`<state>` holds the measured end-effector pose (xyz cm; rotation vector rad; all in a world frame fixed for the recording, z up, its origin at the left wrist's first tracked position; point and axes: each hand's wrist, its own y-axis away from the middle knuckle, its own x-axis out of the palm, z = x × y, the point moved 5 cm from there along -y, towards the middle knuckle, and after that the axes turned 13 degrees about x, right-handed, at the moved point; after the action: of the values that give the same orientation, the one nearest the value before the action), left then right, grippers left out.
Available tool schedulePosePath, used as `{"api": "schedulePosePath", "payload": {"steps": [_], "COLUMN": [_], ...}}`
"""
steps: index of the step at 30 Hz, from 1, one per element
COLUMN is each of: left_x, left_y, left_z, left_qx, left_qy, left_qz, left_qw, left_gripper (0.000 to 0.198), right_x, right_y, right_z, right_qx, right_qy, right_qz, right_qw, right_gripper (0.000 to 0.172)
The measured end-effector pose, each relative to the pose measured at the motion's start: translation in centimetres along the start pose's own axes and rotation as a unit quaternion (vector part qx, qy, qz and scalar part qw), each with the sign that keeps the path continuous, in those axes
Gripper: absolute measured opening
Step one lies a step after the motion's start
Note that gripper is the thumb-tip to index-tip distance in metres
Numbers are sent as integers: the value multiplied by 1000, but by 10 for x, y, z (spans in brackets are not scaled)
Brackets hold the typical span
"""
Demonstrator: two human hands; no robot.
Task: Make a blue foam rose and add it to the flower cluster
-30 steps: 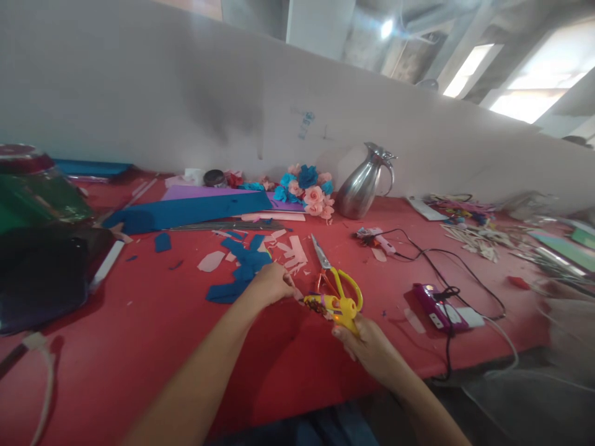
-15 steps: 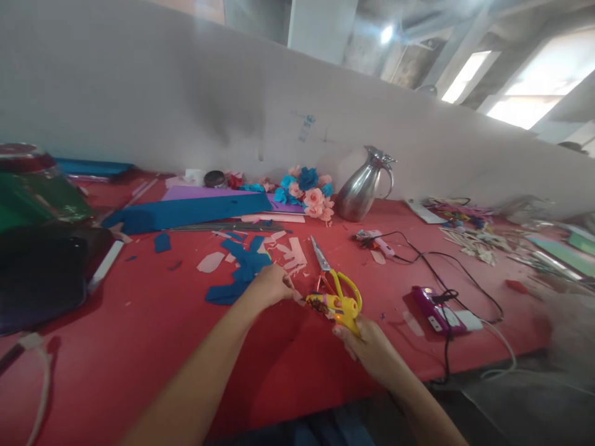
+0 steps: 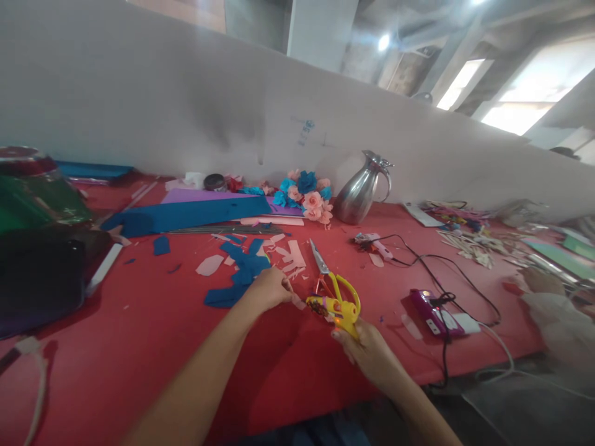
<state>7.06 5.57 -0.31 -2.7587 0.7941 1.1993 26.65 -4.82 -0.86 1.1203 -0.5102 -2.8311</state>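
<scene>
My right hand is wrapped round the handle of a yellow hot glue gun, whose dark, crusted nozzle points left. A small orange light glows on its body. In a pinch, my left hand holds a small pale pink paper piece right by the nozzle tip; whether they touch I cannot tell. Just behind the gun lie scissors with yellow handles, blades pointing away. Blue paper cut-outs and pink paper scraps lie beyond my left hand.
Paper flowers and a metal jug stand along the wall. A pink glue gun trails a black cord toward a purple power strip. A dark bag lies at left. Another person's hand and pale sleeve show at far right.
Both my hands keep nearly the same pose, the pink paper now showing more at the nozzle. At far right, another person's hand has come into clearer view.
</scene>
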Motion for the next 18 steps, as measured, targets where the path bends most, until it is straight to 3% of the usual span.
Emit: {"api": "schedulePosePath", "payload": {"steps": [10,15,18], "left_x": [-1,-2,-7], "left_y": [0,2,2], "left_z": [-1,-2,2], "left_qx": [-4,-3,21], "left_qy": [-9,17,49], "left_qz": [0,1,-21], "left_qw": [1000,1000,998], "left_gripper": [15,12,12], "right_x": [-2,-23,-45], "right_y": [1,-5,-22], "right_z": [5,4,10], "right_qx": [-6,-27,-49], "right_qy": [7,10,78], "right_qz": [-3,-55,-132], "right_qw": [1000,998,987], "right_gripper": [36,35,35]}}
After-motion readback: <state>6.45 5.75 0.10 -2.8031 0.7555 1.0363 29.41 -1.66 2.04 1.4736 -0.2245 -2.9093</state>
